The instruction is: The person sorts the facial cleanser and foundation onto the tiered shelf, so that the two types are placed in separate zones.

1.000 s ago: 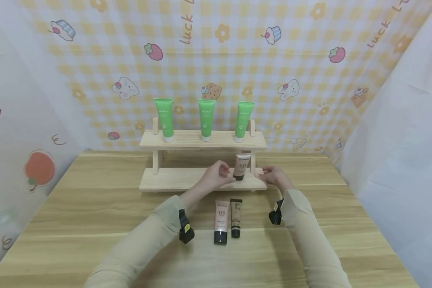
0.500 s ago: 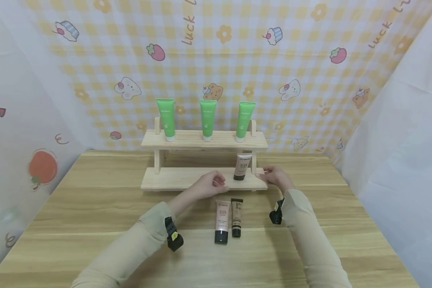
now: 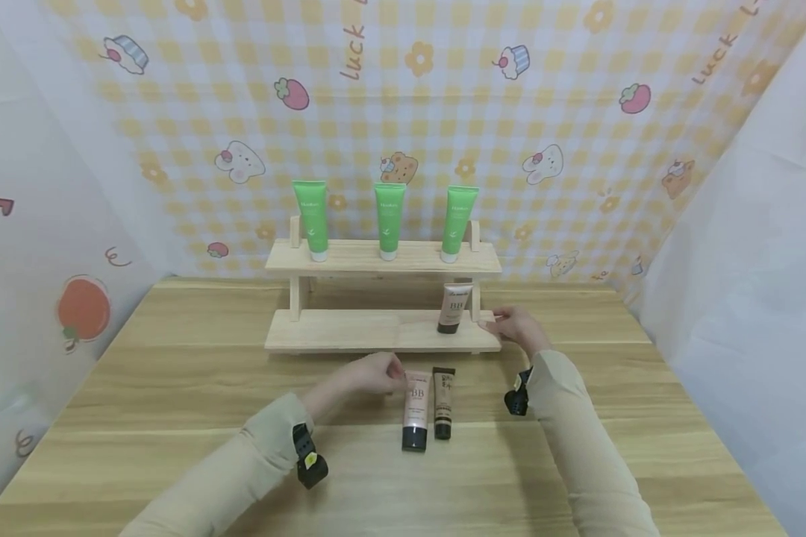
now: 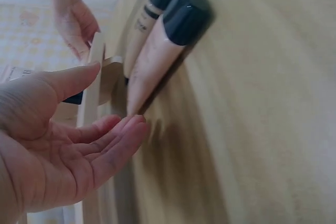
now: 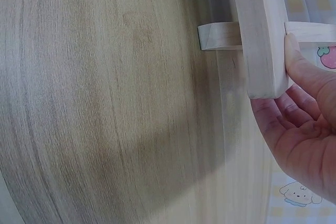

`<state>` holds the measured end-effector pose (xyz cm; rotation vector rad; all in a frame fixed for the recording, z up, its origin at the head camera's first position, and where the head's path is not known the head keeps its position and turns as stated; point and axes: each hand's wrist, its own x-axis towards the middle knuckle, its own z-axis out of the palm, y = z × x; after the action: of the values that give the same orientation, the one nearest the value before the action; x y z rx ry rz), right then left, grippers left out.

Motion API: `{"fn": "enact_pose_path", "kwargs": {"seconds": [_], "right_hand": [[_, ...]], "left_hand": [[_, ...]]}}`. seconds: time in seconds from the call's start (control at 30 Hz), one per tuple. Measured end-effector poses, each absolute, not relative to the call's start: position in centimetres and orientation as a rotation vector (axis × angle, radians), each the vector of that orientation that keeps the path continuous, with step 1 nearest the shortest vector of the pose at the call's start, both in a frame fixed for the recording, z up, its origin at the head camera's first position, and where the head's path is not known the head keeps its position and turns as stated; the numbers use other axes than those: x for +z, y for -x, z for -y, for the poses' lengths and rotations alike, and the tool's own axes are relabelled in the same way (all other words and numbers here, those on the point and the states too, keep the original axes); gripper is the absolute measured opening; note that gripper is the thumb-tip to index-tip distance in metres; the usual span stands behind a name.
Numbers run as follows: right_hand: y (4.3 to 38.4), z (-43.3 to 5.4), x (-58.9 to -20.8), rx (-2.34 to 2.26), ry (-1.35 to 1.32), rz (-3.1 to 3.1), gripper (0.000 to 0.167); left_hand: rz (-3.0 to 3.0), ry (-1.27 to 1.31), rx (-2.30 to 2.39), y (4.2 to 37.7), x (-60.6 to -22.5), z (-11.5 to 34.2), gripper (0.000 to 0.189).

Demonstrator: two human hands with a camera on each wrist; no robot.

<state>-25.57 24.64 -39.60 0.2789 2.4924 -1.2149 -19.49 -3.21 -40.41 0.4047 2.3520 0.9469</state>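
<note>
My left hand [image 3: 375, 373] is at the flat end of a pink BB cream tube [image 3: 416, 418] lying on the table. In the left wrist view its thumb stands well apart from loosely bent fingers [image 4: 113, 158], whose tips are right at the tube's thin end. Beside that tube lies a slimmer beige tube [image 3: 443, 406] with a black cap. My right hand [image 3: 519, 328] grips the right end of the lower board of a wooden two-tier shelf [image 3: 336, 332], thumb on top and fingers under it. A small BB cream tube [image 3: 453, 309] stands cap down on that board, near its right end.
Three green tubes [image 3: 313, 220] stand cap down in a row on the upper board [image 3: 349, 255]. The shelf stands toward the back of the wooden table [image 3: 195, 373], before a checked cloth [image 3: 349, 142]. White cloth hangs at both sides.
My left hand has drawn away from the small standing BB cream tube, coming down and toward me to the lying BB cream tube. The right hand keeps its place on the shelf.
</note>
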Motion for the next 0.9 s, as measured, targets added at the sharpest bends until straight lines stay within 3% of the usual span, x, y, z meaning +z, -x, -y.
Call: {"fn": "enact_pose_path", "kwargs": {"seconds": [0.3, 0.53, 0.9], "right_hand": [[25.4, -24.6, -39.4, -1.212, -0.257, -2.497, 0.061], [25.4, -24.6, -39.4, -1.198, -0.292, -2.484, 0.062], [25.6, -24.6, -39.7, -1.227, -0.288, -2.483, 0.060]], "left_hand": [[-2.302, -0.334, 1.021, 17.9, -40.9, 3.0, 0.026], [-2.375, -0.222, 1.097, 16.6, -42.0, 1.9, 0.034], [-2.333, -0.302, 1.207, 15.9, -42.4, 1.0, 0.023]]}}
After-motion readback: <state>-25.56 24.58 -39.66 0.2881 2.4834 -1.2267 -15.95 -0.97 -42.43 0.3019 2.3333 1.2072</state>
